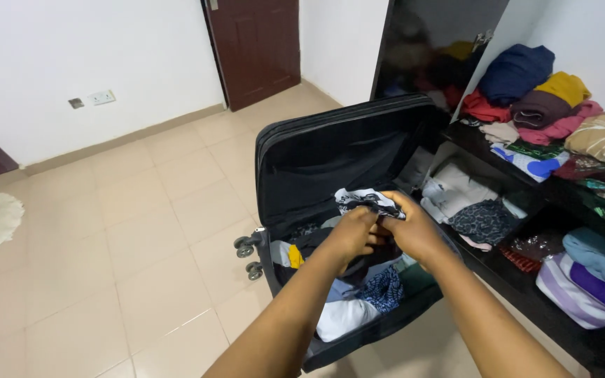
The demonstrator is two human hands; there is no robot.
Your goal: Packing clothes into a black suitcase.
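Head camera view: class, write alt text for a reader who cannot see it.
Both hands, left and right, grip a black-and-white cloth over an open black suitcase of clothes on a tiled floor. Shelves of folded clothes stand at right.

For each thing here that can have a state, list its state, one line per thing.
suitcase: lid open, propped up, clothes inside
patterned cloth: bunched, held over the suitcase
left hand: gripping the cloth
right hand: gripping the cloth
wardrobe door: open
shelves: piled with folded clothes
brown door: shut
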